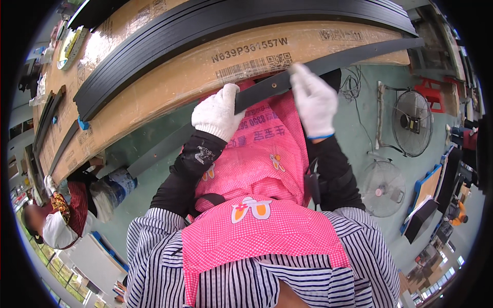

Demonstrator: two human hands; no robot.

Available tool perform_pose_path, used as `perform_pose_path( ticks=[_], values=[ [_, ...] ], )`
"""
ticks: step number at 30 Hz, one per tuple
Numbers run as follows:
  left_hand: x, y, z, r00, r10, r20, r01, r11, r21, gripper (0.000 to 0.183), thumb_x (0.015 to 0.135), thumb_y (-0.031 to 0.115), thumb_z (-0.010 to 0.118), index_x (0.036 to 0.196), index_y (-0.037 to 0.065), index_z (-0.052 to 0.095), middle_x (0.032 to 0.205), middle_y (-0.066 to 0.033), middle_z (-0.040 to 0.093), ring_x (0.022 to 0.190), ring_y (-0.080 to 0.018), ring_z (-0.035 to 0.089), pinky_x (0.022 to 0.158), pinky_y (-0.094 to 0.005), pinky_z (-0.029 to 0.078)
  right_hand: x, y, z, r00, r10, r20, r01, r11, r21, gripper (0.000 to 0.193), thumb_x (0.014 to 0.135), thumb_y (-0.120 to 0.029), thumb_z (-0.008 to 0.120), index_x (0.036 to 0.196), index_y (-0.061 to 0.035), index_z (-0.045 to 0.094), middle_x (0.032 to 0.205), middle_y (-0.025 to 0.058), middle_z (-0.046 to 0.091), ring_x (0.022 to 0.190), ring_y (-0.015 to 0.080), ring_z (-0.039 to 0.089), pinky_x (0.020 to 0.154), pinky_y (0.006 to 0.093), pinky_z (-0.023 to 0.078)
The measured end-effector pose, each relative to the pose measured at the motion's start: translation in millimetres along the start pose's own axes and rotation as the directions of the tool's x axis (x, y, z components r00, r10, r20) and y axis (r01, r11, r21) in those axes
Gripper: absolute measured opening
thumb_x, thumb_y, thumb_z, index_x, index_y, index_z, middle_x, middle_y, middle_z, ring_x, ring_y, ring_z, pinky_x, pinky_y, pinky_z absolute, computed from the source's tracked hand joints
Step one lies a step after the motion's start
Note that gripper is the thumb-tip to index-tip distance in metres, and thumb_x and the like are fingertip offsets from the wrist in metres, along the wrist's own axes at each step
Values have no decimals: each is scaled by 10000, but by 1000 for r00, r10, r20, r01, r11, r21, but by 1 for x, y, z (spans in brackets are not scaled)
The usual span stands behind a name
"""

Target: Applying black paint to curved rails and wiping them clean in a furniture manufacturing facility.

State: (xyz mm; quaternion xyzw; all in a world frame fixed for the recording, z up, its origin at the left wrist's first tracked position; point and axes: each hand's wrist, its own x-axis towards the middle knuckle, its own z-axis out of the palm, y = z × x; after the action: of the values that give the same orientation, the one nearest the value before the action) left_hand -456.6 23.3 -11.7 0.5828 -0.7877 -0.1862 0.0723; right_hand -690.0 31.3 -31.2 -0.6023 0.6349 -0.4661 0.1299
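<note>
A long dark grey strip [355, 55] stretches diagonally across my front, from low on the left up to the far right, over the near edge of the cardboard-covered table. My left hand [218, 114], in a white knitted glove, is closed around the strip near its middle. A small brass-coloured round fitting [274, 85] sits in the strip between my hands. My right hand [314, 100], gloved in white too, is at the strip just right of that fitting. Motion blurs its fingers, so whether they grip the strip or only touch it is unclear.
Stacked black strips [169, 49] lie along the cardboard-covered table [197, 64]. More dark strips [49, 120] rest at its left end, near a person [64, 218]. Two floor fans [411, 123] and a red stool [430, 93] stand right, with a cable [352, 84] on the floor.
</note>
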Motion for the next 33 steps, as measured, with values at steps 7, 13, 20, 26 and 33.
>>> perform_pose_path(
  ticks=[7, 13, 20, 26, 33],
  values=[
    [1, -3, 2, 999, 32, -10, -32, 999, -14, 510, 834, 304, 836, 1230, 121, 573, 1008, -129, 745, 900, -343, 743, 766, -456, 584, 1, 1, -4, 999, 43, -14, -43, 997, -60, 255, 948, -150, 744, 1193, -84, 770, 969, 117, 773, 845, 252, 761, 759, 321, 585],
    [0, -5, 0, 999, 18, 32, -18, 1000, -20, 525, 837, 310, 837, 1243, 122, 563, 991, -140, 744, 895, -351, 742, 761, -463, 584, -4, -9, -3, 995, -8, 103, 20, 994, -111, 249, 956, -154, 735, 1195, -96, 769, 978, 125, 769, 847, 266, 756, 754, 323, 582],
    [1, -8, 3, 999, 20, 33, -20, 1000, -6, 543, 842, 326, 831, 1261, 127, 548, 983, -152, 746, 885, -361, 744, 746, -474, 585, -39, -48, 15, 933, -167, 320, 199, 978, -69, 313, 892, -158, 757, 1200, -209, 735, 765, 49, 658, 656, 260, 666, 594, 384, 539],
    [1, -5, 0, 999, 0, 45, 1, 999, -42, 558, 845, 342, 828, 1271, 130, 535, 989, -156, 746, 887, -364, 744, 751, -486, 584, -22, -19, -4, 985, 119, 125, -148, 956, 252, 266, 969, -98, 712, 1227, -49, 751, 1087, 159, 776, 950, 241, 771, 842, 303, 590],
    [2, -3, -6, 997, -46, 61, 50, 997, -66, 500, 866, 264, 778, 1284, 143, 531, 963, -167, 746, 884, -384, 739, 765, -501, 578, -47, -62, 30, 929, -161, 333, 185, 982, -41, 293, 895, -119, 773, 1188, -135, 764, 803, 107, 689, 691, 257, 688, 623, 358, 542]
  ],
)
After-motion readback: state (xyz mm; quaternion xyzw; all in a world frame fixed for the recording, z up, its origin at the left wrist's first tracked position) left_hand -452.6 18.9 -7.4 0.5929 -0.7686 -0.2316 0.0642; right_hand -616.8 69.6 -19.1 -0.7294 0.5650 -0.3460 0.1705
